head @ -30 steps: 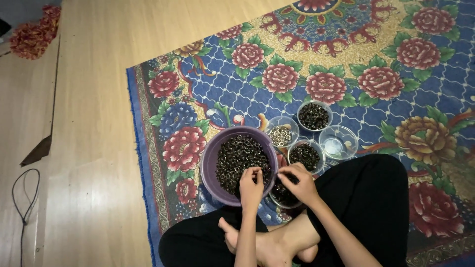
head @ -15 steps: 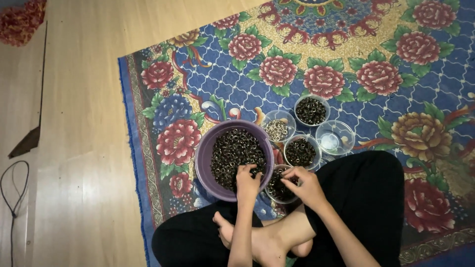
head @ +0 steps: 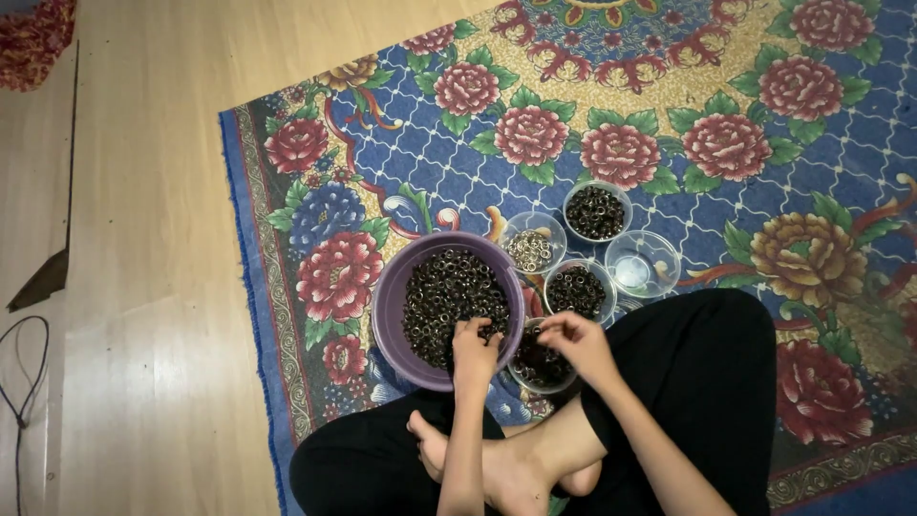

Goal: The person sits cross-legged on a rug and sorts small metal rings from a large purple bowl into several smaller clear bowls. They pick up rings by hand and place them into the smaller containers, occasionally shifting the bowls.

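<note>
I sit cross-legged on a flowered carpet point(head: 669, 115). A purple bowl point(head: 392, 315) full of small dark metal rings stands in front of my knees. My left hand point(head: 475, 349) reaches into its near right side, fingers curled down among the rings. My right hand point(head: 573, 342) hovers over a small clear bowl point(head: 541, 368) of dark rings just right of the purple one, fingertips pinched together; whether a ring is between them I cannot tell.
More small clear bowls sit behind: one with pale rings point(head: 532, 248), two with dark rings point(head: 576, 289) point(head: 596, 210), one nearly empty point(head: 643, 266). Wooden floor point(head: 143, 287) lies left of the carpet, with a dark cable point(head: 24, 382) and red cloth point(head: 33, 38) at the far left.
The view has shifted slightly, so everything sits a little lower and more to the right. Both hands stay over the purple bowl and the small bowl, fingers working among the rings.
</note>
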